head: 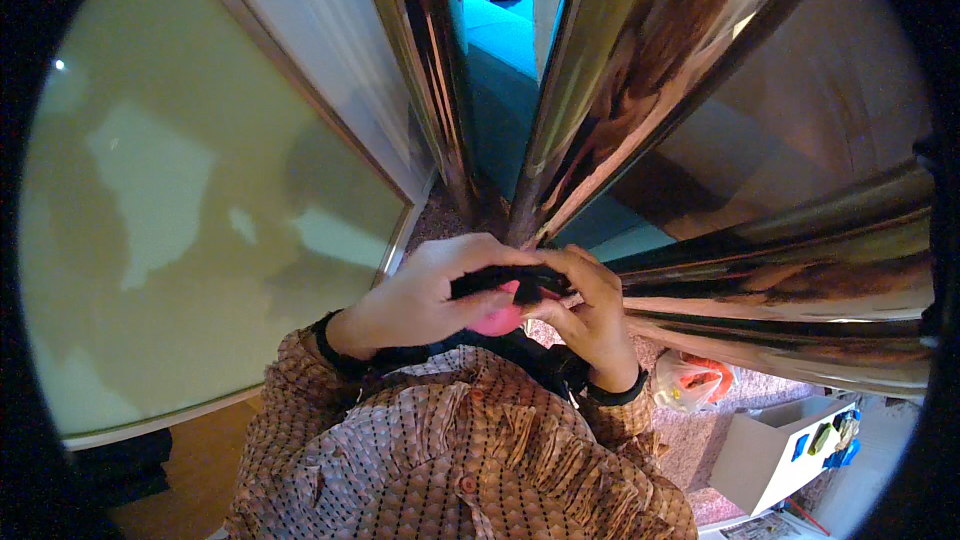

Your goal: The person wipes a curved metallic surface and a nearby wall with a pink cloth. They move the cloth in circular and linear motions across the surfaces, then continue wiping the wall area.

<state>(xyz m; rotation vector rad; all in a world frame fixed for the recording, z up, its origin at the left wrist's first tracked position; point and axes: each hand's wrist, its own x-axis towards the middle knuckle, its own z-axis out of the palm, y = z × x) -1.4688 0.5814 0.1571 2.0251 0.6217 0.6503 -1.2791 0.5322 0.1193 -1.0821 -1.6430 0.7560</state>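
In front of my chest both hands meet around a small pink object with a black part beside it; what exactly these are cannot be told. My left hand comes in from the left, its thumb lying on the pink piece and its fingers arched over the top. From the right, my right hand curls its fingers and thumb at the black part. Dark cuffs end both patterned sleeves. The fingers hide much of the held object, and dark material fills the gap between the hands.
A pale green glossy panel stands at left. Brown satin curtains hang ahead and at right, with glass between them. On the pink carpet at lower right are a plastic bag with orange contents and a white box.
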